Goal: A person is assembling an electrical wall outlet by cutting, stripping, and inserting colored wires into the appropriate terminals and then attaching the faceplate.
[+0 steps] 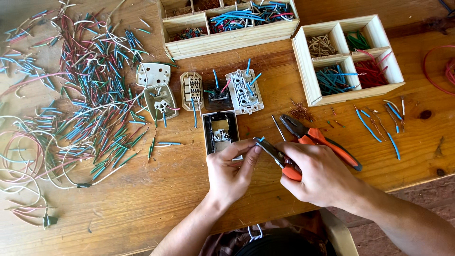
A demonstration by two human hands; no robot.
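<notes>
Orange-handled pliers [284,163], gripped in the right hand [317,178], fingers wrapped round the handles; tips meet a short blue wire [260,139]. Left hand [231,170], thumb and forefinger pinched on that wire, just below an open switch box [220,132] on the wooden table [156,189]. Second orange pliers [322,141] lying just beyond the right hand. Socket parts [199,92] in a row above. Loose wire offcuts [85,90] heaped at left. Two wooden trays [348,59] of sorted wires at the far edge.

Short blue wire [261,139] pinched in orange-handled pliers [279,159], above table edge.
</notes>
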